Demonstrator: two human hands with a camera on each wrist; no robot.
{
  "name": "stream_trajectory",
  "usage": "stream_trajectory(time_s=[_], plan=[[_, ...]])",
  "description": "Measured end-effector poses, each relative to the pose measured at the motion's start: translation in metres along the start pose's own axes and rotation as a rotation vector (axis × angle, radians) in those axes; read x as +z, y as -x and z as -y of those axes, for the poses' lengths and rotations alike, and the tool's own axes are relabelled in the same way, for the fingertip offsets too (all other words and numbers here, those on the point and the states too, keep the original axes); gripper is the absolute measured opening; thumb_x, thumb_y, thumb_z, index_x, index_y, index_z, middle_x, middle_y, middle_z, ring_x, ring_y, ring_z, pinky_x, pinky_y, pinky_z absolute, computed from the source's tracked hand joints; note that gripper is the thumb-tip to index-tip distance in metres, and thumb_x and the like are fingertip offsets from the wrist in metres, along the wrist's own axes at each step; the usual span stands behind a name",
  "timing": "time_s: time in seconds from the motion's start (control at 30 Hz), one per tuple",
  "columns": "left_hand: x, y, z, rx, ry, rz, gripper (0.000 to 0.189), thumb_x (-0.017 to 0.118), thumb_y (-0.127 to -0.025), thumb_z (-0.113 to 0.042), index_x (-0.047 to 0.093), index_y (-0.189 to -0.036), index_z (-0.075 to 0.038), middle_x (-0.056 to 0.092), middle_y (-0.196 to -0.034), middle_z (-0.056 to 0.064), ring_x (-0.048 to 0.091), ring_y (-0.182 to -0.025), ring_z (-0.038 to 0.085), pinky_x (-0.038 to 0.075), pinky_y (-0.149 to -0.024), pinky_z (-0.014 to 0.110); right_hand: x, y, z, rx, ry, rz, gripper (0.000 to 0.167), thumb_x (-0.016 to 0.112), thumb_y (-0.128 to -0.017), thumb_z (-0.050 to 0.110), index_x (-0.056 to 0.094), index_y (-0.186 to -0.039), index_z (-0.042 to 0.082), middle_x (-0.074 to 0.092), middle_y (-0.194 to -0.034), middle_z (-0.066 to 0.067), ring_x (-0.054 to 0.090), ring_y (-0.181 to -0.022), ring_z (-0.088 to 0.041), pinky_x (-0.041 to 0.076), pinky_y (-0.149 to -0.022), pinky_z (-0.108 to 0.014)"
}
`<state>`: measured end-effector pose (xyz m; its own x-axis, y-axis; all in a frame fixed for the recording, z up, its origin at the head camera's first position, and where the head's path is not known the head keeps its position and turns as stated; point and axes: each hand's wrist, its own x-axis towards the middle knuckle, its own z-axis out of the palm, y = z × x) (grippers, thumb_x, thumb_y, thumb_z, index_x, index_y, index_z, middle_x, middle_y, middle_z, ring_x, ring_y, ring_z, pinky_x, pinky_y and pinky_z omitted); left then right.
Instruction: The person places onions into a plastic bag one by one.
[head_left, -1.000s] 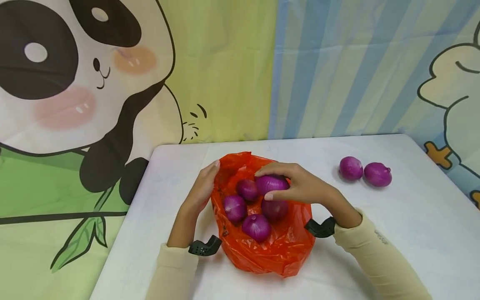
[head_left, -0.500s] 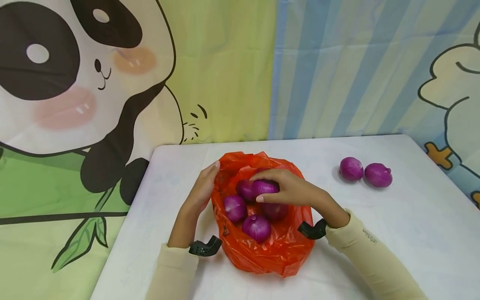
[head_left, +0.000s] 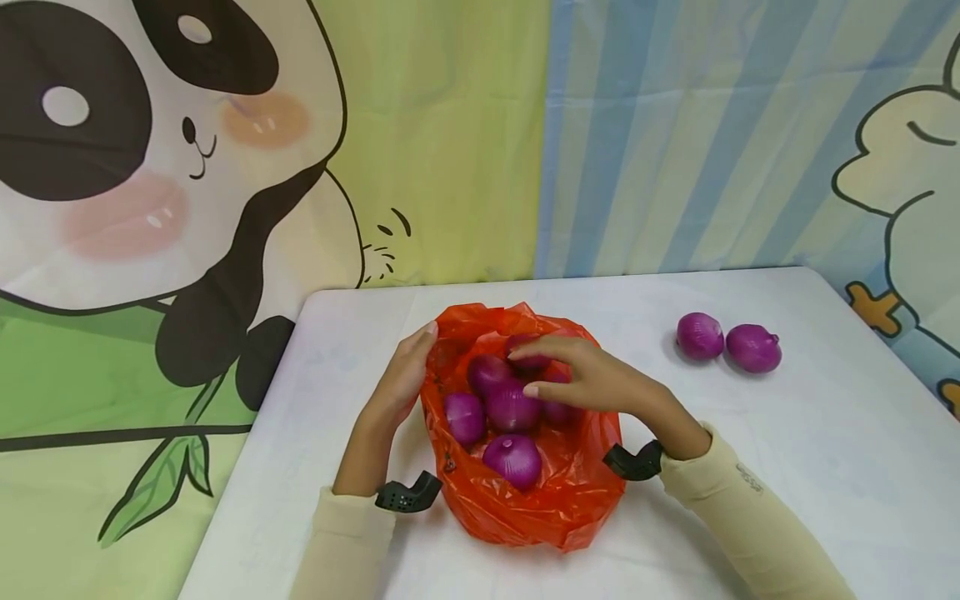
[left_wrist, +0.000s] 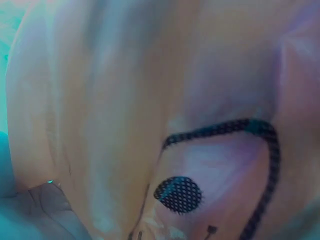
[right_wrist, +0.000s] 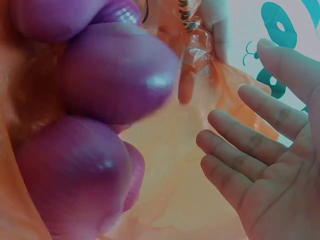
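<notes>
A red plastic bag [head_left: 525, 521] stands with its mouth wide open, several purple onions [head_left: 512, 461] lying inside. At the bag's left rim, my left hand [head_left: 399, 382] holds the plastic; part of a finger shows through the film in the right wrist view. My right hand [head_left: 600, 377] hovers over the bag's right side, fingers spread and holding nothing. Just left of its thumb rests one onion [head_left: 513, 407] among the others. From the right wrist, the extended fingers [right_wrist: 240, 162] appear apart from the onions [right_wrist: 120, 75]. Plastic fills most of the left wrist view.
Two more purple onions [head_left: 700, 337] lie side by side toward the back right of the white table [head_left: 750, 467]. Behind the table's far edge hangs a cloth backdrop [head_left: 450, 142] with cartoon animals.
My right hand moved left with an onion, lowered it among the others and let go, then drew slightly back to the right. My left hand stayed at the bag's rim.
</notes>
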<state>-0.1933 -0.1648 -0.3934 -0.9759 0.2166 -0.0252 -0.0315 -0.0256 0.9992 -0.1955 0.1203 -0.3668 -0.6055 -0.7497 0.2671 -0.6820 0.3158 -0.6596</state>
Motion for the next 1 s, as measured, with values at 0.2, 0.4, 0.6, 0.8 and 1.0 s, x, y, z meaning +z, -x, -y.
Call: stream_trajectory(time_s=[0.2, 0.4, 0.6, 0.8, 1.0], plan=[[-0.001, 0.0, 0.001, -0.009, -0.011, -0.01, 0.051, 0.035, -0.106, -0.039, 0.047, -0.142, -0.005, 0.051, -0.138, 0.011, 0.043, -0.129, 0.023, 0.031, -0.11, 0.042, -0.005, 0.008, -0.001, -0.001, -0.051, -0.038, 0.038, 0.072, -0.09, 0.019, 0.064, -0.127, 0.015, 0.06, -0.129, 0.0, 0.051, -0.123, -0.015, 0.042, -0.102, -0.041], [-0.001, 0.0, 0.001, 0.0, -0.008, -0.006, 0.052, 0.034, -0.106, -0.04, 0.047, -0.141, -0.004, 0.051, -0.137, 0.014, 0.045, -0.128, 0.025, 0.032, -0.109, 0.044, -0.014, 0.019, -0.003, 0.012, -0.102, -0.1, 0.035, 0.071, -0.09, 0.012, 0.064, -0.125, 0.014, 0.063, -0.124, 0.002, 0.056, -0.118, -0.02, 0.046, -0.097, -0.045], [0.0, -0.001, 0.002, -0.006, -0.004, -0.009, 0.051, 0.035, -0.106, -0.039, 0.048, -0.141, -0.005, 0.052, -0.136, 0.014, 0.045, -0.126, 0.025, 0.033, -0.108, 0.043, -0.029, 0.03, -0.014, 0.012, -0.127, -0.169, 0.036, 0.067, -0.09, 0.002, 0.063, -0.126, 0.01, 0.064, -0.122, -0.004, 0.061, -0.11, -0.025, 0.052, -0.089, -0.04], [0.0, -0.001, 0.003, -0.011, -0.016, -0.009, 0.051, 0.035, -0.106, -0.04, 0.048, -0.141, -0.006, 0.052, -0.135, 0.012, 0.045, -0.127, 0.024, 0.034, -0.108, 0.043, -0.039, 0.044, -0.024, 0.046, -0.12, -0.228, 0.034, 0.065, -0.091, -0.002, 0.063, -0.124, 0.003, 0.064, -0.119, -0.014, 0.061, -0.109, -0.027, 0.051, -0.089, -0.03], [0.0, 0.0, 0.003, -0.008, -0.018, -0.006, 0.05, 0.035, -0.106, -0.039, 0.049, -0.141, -0.007, 0.052, -0.136, 0.012, 0.044, -0.128, 0.023, 0.033, -0.109, 0.043, -0.049, 0.057, -0.032, 0.105, -0.082, -0.309, 0.032, 0.063, -0.092, -0.003, 0.063, -0.123, 0.002, 0.065, -0.117, -0.012, 0.063, -0.107, -0.023, 0.051, -0.086, -0.023]])
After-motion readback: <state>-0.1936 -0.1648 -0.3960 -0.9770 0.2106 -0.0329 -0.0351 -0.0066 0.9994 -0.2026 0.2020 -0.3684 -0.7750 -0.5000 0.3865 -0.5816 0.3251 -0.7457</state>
